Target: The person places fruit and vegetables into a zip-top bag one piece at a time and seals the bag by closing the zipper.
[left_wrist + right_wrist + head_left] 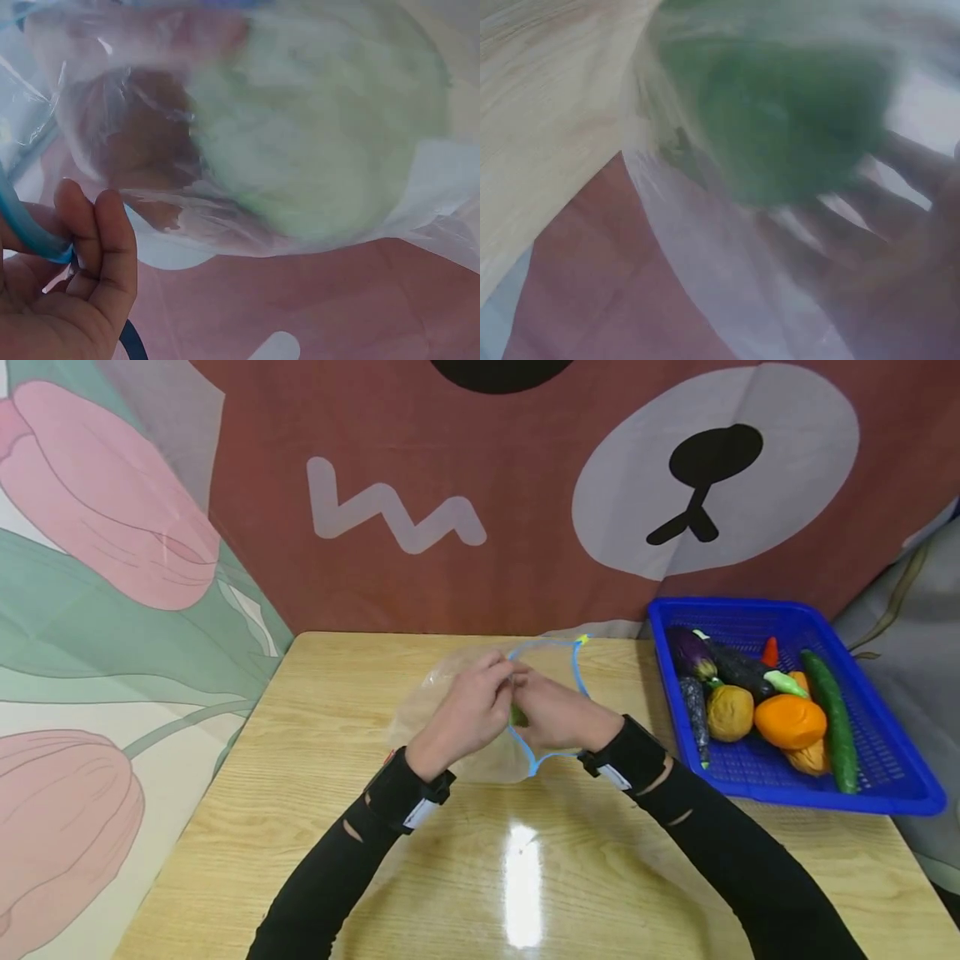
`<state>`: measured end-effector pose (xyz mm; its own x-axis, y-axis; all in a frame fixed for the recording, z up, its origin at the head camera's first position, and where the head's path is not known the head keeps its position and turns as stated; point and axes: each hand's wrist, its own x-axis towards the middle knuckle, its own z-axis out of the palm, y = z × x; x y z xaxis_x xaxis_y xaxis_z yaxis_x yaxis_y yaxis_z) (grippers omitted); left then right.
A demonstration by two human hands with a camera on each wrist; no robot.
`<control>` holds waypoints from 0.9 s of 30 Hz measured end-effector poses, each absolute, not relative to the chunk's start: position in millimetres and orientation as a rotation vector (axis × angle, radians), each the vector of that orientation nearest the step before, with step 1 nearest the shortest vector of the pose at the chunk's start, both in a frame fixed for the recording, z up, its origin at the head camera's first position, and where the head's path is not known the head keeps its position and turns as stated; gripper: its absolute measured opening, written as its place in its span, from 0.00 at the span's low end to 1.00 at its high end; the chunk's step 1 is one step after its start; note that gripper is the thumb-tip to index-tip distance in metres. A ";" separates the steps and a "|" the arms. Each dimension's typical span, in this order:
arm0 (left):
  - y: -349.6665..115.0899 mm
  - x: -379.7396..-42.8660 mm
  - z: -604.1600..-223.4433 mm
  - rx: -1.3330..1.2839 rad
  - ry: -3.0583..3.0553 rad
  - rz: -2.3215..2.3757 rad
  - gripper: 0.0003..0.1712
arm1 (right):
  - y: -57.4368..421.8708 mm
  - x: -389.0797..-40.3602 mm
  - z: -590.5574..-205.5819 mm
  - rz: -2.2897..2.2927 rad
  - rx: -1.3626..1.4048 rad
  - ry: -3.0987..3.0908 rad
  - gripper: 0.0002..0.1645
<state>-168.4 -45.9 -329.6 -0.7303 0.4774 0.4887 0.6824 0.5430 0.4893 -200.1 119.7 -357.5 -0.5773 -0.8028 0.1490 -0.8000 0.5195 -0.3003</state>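
Observation:
Over the middle of the table, a clear plastic bag (487,764) with a blue rim (578,670) spreads around both hands. My left hand (474,703) pinches the blue edge, and in the left wrist view its curled fingers (112,247) show beside the blue strip. My right hand (566,712) reaches into the bag and grips a rounded green vegetable (780,120); its fingers (870,210) lie along the lower side. Through the plastic, the vegetable (322,127) looks pale green in the left wrist view. Mostly the hands hide it in the head view.
A blue plastic basket (892,743) at the right holds an eggplant (690,653), a cucumber (831,718), an orange pumpkin-like vegetable (790,722) and several others. Behind the wooden table (300,827) hangs a printed cloth (525,568).

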 end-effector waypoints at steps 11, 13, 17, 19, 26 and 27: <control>-57.2 -178.4 -326.9 -0.788 -2.480 -0.983 0.18 | 137.1 -190.7 -341.3 -0.640 -1.398 2.870 0.29; -58.6 -179.3 -326.8 -0.776 -2.482 -0.996 0.18 | 140.4 -187.7 -338.1 -0.688 -1.382 2.881 0.28; -61.1 -180.0 -327.1 -0.752 -2.503 -1.044 0.18 | 149.2 -181.6 -334.4 -0.818 -1.449 2.919 0.25; -62.3 -180.6 -327.8 -0.737 -2.508 -1.061 0.18 | 156.8 -178.8 -333.7 -0.927 -1.507 2.939 0.23; -66.2 -181.9 -334.2 -0.707 -2.519 -1.087 0.19 | 209.1 -177.2 -330.0 -1.103 -1.348 3.114 0.17; -66.3 -181.9 -335.4 -0.705 -2.523 -1.086 0.19 | 217.9 -178.5 -329.7 -1.068 -1.268 3.152 0.17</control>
